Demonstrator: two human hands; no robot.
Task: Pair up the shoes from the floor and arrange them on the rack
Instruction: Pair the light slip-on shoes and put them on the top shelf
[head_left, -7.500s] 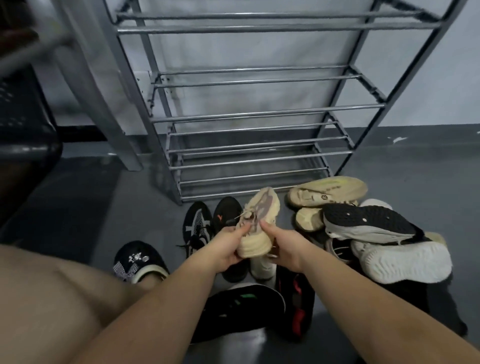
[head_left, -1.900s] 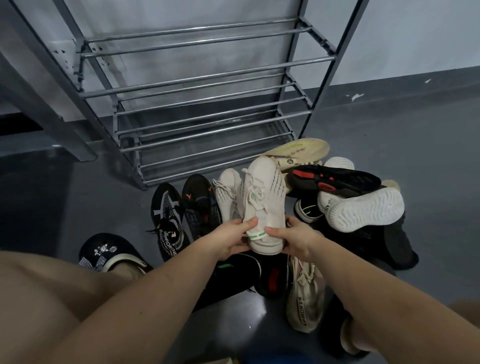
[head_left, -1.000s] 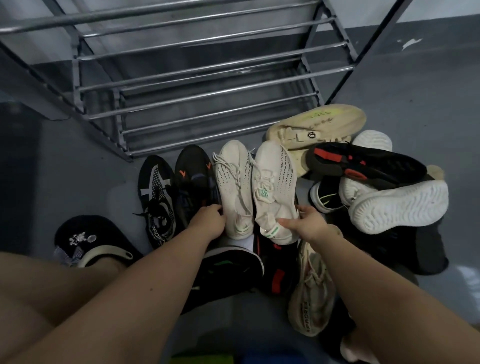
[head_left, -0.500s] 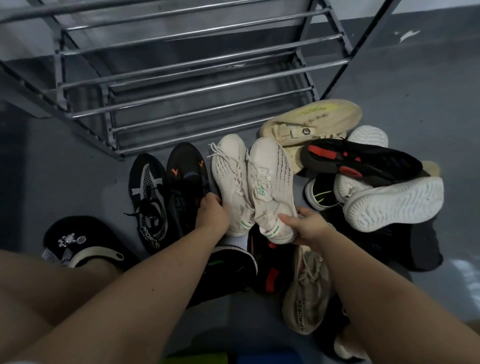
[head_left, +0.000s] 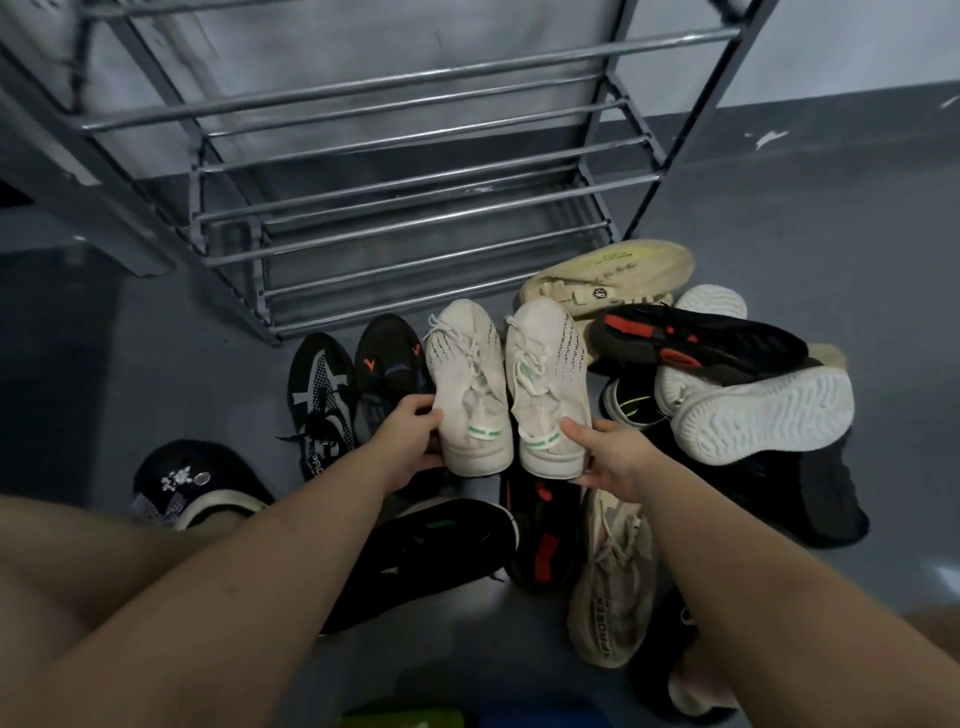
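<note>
At the far left a black slipper (head_left: 195, 480) with a pale rim sits on the grey floor (head_left: 156, 364) beside the person's bare knee. Next comes a black-and-white sneaker (head_left: 319, 400), toe pointing at the rack, and just beside it a black sneaker with orange marks (head_left: 387, 369). The left hand (head_left: 408, 447) is closed around the heel of the left white knit shoe (head_left: 467, 379), thumb on top by the green stripe. Right next to it, side by side and nearly touching, is the right white knit shoe (head_left: 548, 374), its heel gripped by the right hand (head_left: 608, 452), fingers curled underneath. Both toes point toward the metal shoe rack (head_left: 415, 218), which stands just beyond them with its shelf bars bare. Below the hands lie a black shoe with a green mark (head_left: 431, 551), a black-and-red shoe (head_left: 543, 535) and a beige lettered sneaker (head_left: 613, 582). To the right is a heap: a cream shoe (head_left: 613, 275) on its side nearest the rack, a black shoe with red sole patches (head_left: 696, 343) across it, and a white sole (head_left: 763, 415) turned upward, with darker shoes underneath that I can't make out clearly.
</note>
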